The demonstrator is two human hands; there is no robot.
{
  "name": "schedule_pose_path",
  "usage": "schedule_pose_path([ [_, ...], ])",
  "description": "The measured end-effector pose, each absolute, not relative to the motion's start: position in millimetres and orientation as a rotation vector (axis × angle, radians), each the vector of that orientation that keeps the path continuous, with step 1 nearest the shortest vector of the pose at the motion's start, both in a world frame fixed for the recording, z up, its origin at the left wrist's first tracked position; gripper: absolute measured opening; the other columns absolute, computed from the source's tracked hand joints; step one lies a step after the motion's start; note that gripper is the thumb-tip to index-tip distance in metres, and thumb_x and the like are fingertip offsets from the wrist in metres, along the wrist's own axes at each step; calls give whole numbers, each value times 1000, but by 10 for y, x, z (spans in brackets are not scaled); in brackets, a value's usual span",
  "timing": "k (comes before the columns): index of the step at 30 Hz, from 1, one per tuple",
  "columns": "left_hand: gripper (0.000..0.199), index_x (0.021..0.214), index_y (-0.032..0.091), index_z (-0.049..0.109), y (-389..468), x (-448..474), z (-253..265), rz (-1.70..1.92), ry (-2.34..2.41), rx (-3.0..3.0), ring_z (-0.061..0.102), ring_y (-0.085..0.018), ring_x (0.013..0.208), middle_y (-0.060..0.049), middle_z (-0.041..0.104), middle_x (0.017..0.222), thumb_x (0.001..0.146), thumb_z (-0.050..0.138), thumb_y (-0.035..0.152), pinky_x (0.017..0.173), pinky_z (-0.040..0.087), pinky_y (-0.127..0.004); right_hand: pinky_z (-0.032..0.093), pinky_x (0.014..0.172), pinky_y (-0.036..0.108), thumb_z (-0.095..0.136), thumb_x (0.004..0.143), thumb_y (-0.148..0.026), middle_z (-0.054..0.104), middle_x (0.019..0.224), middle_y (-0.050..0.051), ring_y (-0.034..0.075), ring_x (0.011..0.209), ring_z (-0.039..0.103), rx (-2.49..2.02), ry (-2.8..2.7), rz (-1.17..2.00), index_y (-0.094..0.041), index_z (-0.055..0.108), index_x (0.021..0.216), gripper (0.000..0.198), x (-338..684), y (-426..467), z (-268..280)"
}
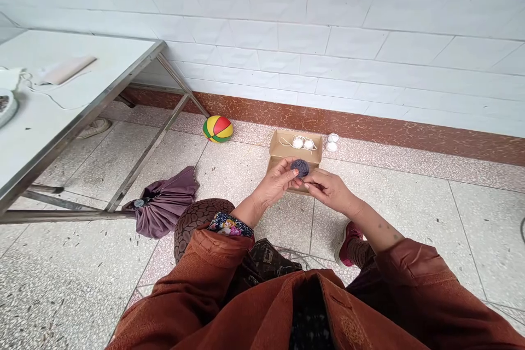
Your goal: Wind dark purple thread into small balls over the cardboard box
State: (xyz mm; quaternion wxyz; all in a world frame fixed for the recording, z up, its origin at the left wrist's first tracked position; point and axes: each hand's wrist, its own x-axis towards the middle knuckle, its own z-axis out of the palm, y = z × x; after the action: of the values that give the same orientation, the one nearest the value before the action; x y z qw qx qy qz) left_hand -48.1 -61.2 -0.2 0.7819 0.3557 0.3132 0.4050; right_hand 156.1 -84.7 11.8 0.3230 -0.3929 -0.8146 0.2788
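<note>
My left hand [281,179] holds a small dark grey ball of yarn [301,168] between thumb and fingers. Close beside it, my right hand [326,188] is pinched just below the ball, on what looks like a strand of the same yarn; the fingers partly hide it. Beyond and under my hands an open cardboard box [279,149] lies on the floor. Two white yarn balls [303,143] with loose white strands rest on its far part. More white balls [332,142] sit on the floor to the right of the box.
To the left stands a white table [82,82] with metal legs. A striped ball [218,129] lies by its far leg, and a purple cloth [166,202] lies on the floor nearer me. The tiled wall [348,60] runs behind the box.
</note>
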Motion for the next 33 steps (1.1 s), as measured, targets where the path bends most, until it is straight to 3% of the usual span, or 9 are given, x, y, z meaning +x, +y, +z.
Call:
schedule_pose_path([
  [5,49,123,21,60,-634,-448,-2,824,623,834,71,-16,84,-6,68,110,81,81,35,76,53,-29,51,76,34,54,100,-32,66,92,6,21,84,61,-1034,-2030,618,-25,67,94,16,1601,-785,173],
  [10,49,124,21,66,-653,-429,38,852,618,789,70,-15,90,-8,68,120,79,83,29,86,55,-31,54,79,36,55,102,-32,66,93,7,22,88,63,-1053,-2039,625,-25,67,94,16,1592,-776,138],
  [15,46,117,20,69,-637,-427,-8,857,693,779,69,-13,84,-7,69,115,76,85,33,80,56,-31,54,77,34,54,103,-37,67,96,7,21,87,64,-1066,-2135,641,-25,69,98,20,1594,-797,118],
  [21,44,116,21,71,-634,-407,-80,817,890,941,65,-14,83,-5,72,104,73,82,25,78,53,-29,49,67,29,53,103,-48,67,86,5,19,76,62,-1090,-2227,611,-26,73,94,31,1587,-795,81],
  [26,47,114,20,68,-636,-400,-99,817,927,1080,63,-14,84,-4,71,104,70,83,23,79,48,-28,52,74,33,62,97,-46,71,89,5,20,80,65,-1113,-2008,799,-26,72,93,23,1544,-760,77],
  [30,57,120,21,58,-639,-394,-124,816,901,1097,61,-12,78,-3,67,104,68,84,23,73,46,-26,53,69,31,67,93,-44,72,84,2,17,71,65,-1142,-1724,1125,-23,68,97,21,1518,-720,59],
  [33,61,123,22,54,-646,-395,-127,769,844,1139,62,-13,81,-4,67,106,69,83,20,75,46,-27,50,66,30,69,89,-44,70,81,1,16,68,63,-1158,-1672,1139,-23,67,93,22,1507,-696,49],
])
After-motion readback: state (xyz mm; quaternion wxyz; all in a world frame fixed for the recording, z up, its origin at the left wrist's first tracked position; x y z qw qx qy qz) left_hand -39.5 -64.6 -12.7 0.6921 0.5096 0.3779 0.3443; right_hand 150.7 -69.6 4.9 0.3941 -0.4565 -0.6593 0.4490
